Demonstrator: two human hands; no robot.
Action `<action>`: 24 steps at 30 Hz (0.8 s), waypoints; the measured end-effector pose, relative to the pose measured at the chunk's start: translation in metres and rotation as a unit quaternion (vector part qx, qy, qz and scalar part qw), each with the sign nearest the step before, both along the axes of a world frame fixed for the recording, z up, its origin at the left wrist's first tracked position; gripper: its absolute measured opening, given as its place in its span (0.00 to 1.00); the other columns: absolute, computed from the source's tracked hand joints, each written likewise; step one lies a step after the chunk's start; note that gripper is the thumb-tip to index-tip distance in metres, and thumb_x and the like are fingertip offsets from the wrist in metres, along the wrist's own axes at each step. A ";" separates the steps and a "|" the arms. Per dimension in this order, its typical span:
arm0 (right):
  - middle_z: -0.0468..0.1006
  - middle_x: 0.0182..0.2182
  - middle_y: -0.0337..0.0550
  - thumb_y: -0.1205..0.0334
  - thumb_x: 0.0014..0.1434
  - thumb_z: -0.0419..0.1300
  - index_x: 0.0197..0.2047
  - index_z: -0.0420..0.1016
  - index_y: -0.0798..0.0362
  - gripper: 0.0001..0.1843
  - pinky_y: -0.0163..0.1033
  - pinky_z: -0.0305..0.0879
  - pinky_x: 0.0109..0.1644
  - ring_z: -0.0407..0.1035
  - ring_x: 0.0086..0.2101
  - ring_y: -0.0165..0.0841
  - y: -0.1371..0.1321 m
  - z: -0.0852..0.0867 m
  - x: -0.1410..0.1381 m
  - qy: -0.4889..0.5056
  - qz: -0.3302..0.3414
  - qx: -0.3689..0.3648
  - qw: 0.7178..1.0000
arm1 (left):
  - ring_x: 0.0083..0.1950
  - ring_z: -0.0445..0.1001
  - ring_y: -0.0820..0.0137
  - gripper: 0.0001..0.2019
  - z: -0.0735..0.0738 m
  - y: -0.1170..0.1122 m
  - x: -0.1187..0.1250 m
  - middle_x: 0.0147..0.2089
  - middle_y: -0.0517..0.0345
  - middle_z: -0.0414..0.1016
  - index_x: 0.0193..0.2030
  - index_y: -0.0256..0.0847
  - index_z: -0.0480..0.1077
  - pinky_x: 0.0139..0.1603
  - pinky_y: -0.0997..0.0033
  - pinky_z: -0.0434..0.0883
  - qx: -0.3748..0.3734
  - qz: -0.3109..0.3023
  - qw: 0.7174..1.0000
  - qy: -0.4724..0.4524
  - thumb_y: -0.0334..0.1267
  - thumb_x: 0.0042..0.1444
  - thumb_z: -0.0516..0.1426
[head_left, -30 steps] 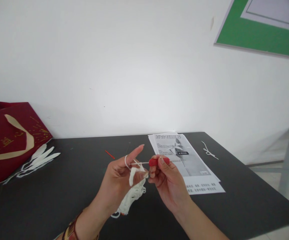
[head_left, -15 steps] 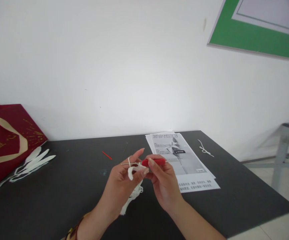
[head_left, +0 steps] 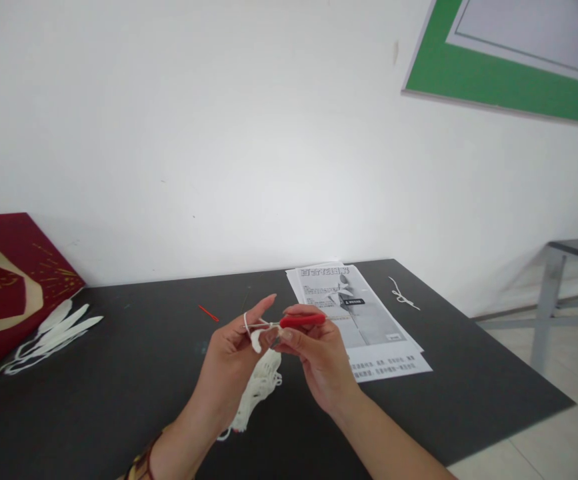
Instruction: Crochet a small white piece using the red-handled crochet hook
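Observation:
Over the black table, my left hand is closed on a small white crocheted piece, with white yarn looped over its raised index finger. More white yarn hangs below that hand down to the table. My right hand pinches a crochet hook with a red handle; its metal tip points left into the white piece, right at the left fingers. Both hands are held close together above the table's middle.
Printed paper sheets lie at the right behind my hands, with a short white yarn scrap beyond. A thin red stick lies behind my left hand. At the left are a dark red bag and white crocheted petals.
The hook has been drawn back to the right, its tip now at the white piece. My hands have closed up slightly. The view has shifted a little to the right.

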State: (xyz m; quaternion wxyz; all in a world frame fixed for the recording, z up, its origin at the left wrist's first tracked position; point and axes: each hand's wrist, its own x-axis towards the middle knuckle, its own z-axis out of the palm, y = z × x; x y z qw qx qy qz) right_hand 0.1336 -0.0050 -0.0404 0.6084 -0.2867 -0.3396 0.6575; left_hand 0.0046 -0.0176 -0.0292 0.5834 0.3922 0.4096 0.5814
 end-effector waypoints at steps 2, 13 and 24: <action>0.81 0.27 0.37 0.67 0.40 0.75 0.35 0.78 0.53 0.17 0.33 0.76 0.31 0.76 0.27 0.30 0.001 0.000 0.000 -0.010 -0.007 0.002 1.000 | 0.34 0.72 0.71 0.23 -0.002 -0.002 0.004 0.30 0.62 0.76 0.52 0.45 0.75 0.40 0.71 0.68 -0.008 0.009 1.000 -0.014 0.38 0.47 0.67; 0.81 0.22 0.38 0.66 0.40 0.75 0.26 0.78 0.56 0.11 0.31 0.73 0.29 0.74 0.22 0.27 0.004 0.004 0.006 -0.050 -0.023 0.000 0.998 | 0.25 0.64 0.76 0.16 0.002 0.004 -0.001 0.26 0.58 0.77 0.43 0.38 0.80 0.29 0.75 0.64 -0.034 0.001 0.997 -0.064 0.35 0.45 0.68; 0.79 0.20 0.34 0.68 0.39 0.75 0.24 0.76 0.55 0.11 0.32 0.76 0.27 0.74 0.21 0.27 0.011 0.009 0.020 -0.039 0.030 0.041 0.998 | 0.29 0.67 0.74 0.19 0.002 0.014 -0.032 0.30 0.56 0.74 0.48 0.39 0.78 0.33 0.72 0.65 -0.047 -0.217 0.971 -0.093 0.28 0.48 0.62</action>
